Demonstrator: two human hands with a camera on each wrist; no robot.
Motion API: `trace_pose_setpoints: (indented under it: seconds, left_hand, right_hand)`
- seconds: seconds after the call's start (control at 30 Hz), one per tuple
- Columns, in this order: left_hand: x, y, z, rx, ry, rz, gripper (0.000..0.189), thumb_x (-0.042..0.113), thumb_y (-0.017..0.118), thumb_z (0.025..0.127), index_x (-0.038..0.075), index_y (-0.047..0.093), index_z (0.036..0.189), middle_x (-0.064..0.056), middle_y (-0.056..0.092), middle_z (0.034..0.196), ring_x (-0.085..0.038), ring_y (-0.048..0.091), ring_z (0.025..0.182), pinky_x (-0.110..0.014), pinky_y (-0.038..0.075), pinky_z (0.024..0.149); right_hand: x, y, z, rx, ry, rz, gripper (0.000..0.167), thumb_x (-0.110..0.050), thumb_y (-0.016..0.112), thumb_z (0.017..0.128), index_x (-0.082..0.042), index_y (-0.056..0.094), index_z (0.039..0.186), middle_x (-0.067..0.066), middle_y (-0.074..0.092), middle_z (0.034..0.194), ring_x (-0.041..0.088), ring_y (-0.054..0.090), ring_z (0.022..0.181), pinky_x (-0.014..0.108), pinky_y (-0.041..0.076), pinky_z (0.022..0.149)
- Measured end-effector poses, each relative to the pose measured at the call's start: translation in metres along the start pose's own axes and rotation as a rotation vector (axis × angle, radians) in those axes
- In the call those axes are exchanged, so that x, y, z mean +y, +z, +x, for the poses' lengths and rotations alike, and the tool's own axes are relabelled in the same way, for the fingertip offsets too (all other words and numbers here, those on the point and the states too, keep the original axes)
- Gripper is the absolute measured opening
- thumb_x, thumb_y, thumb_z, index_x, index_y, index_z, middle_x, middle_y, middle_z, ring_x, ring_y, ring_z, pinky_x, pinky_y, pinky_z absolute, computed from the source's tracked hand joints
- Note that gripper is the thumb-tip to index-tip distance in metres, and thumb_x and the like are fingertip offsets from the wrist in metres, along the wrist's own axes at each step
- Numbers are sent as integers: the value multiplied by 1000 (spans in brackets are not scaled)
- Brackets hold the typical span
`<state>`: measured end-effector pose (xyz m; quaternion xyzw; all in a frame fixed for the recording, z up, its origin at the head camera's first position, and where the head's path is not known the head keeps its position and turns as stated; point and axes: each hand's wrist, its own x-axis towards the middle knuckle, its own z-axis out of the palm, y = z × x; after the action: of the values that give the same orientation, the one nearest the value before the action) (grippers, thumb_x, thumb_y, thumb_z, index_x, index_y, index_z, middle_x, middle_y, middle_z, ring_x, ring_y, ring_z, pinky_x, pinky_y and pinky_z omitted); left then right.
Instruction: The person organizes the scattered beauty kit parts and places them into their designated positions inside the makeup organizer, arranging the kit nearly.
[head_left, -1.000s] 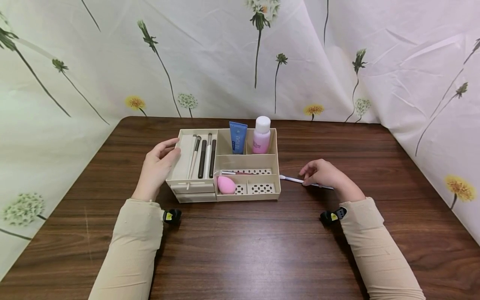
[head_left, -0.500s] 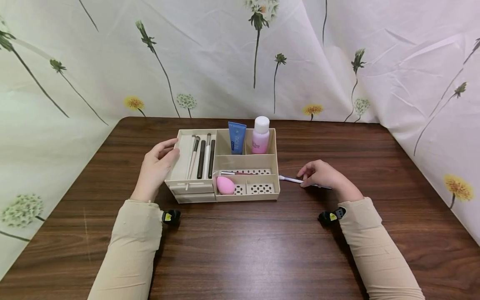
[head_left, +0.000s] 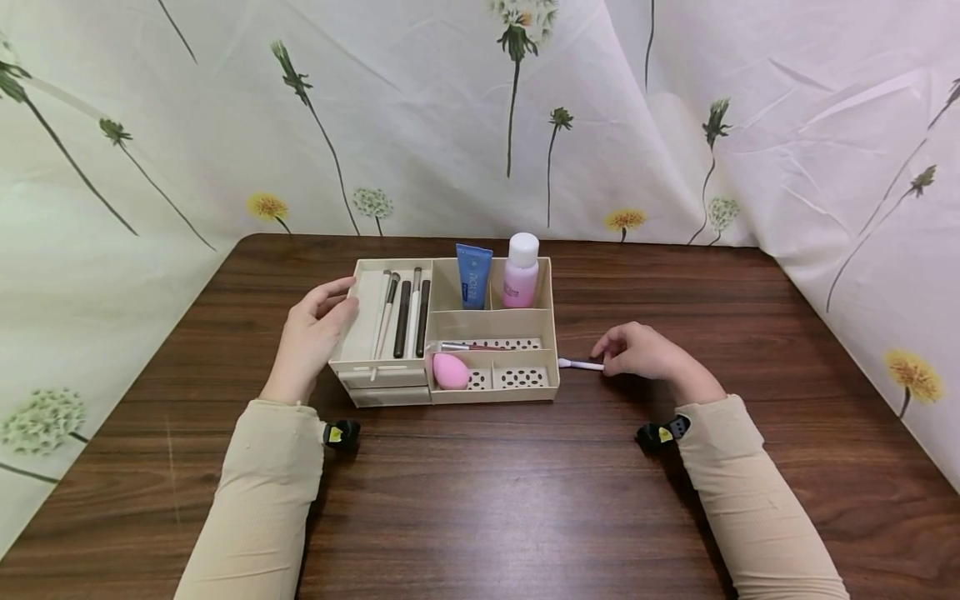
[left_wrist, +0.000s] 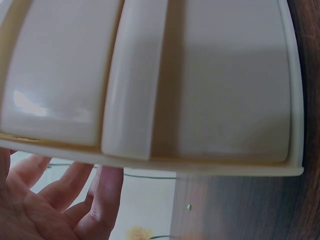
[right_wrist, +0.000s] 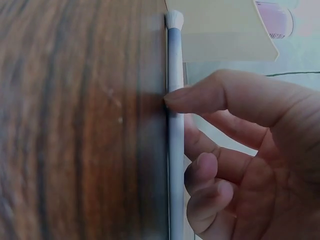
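Observation:
A cream desktop organizer (head_left: 491,321) stands on the table, its drawer fronts (left_wrist: 235,100) filling much of the left wrist view. My left hand (head_left: 309,337) rests against the organizer's left side, fingers touching the wall near its top edge. To the right of the organizer, my right hand (head_left: 641,350) pinches a makeup brush (head_left: 581,364) between thumb and fingers. The brush, with white bristles (right_wrist: 174,20) and a pale handle, lies low along the tabletop, bristle end close to the organizer's right wall. In the head view, the hand hides the rest of its handle.
Several brushes and dark pencils (head_left: 402,318) lie in the organizer's left tray. A blue tube (head_left: 474,277) and a pink bottle (head_left: 521,275) stand in its rear compartments. A pink sponge (head_left: 451,372) and another brush (head_left: 471,346) occupy front compartments. A floral cloth (head_left: 420,117) hangs behind the table.
The makeup brush has turned slightly, its bristle end now a little nearer the front, and its handle no longer shows past my right hand. My left hand has stayed in place.

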<state>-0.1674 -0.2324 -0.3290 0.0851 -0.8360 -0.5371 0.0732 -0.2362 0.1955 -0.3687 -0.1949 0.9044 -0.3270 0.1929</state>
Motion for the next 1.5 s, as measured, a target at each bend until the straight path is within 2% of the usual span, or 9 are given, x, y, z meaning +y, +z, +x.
trace_pose_setpoints:
  seconds: [0.27,0.57,0.77,1.03,1.3,1.5]
  left_hand:
    - [0,0,-1,-2,-1,5,50,35,49,102,14,48,148,-17,55,138,-20,53,115,-21,43,84]
    - [1,0,-1,1,7,7,50,35,49,102,13,48,147,-17,56,137,-19,52,115,-22,43,85]
    - [1,0,-1,4,9,11,50,36,49,102,13,48,147,-18,56,137,-23,52,118,-24,42,87]
    - [1,0,-1,2,8,8,50,36,49,102,14,48,147,-19,55,138,-24,52,120,-25,41,88]
    - [0,0,0,9,8,8,50,35,49,102,13,49,146,-17,56,137,-21,51,118,-24,41,88]
    - [0,0,-1,9,9,11,50,35,48,102,13,49,146,-17,56,137,-23,51,119,-25,41,89]
  right_hand:
    - [0,1,0,9,5,-41,19,-2,68,79,0,71,97,0,62,74,12,51,68,29,41,67]
    - [-4,-3,-1,77,38,-35,19,-9,72,81,-3,74,99,2,68,80,14,56,72,30,44,69]
    - [-8,-7,-5,127,29,4,20,-12,74,83,-4,74,102,2,68,83,15,57,76,31,45,71]
    - [-20,-7,-10,185,35,126,24,-10,76,83,0,72,105,4,64,84,18,55,79,33,44,72]
    - [-29,-12,-15,246,-19,97,27,-15,75,86,0,71,108,7,70,88,15,59,80,31,45,72]
    - [-36,-13,-17,272,-56,108,25,-14,76,85,-1,71,107,5,71,85,11,60,75,26,48,69]
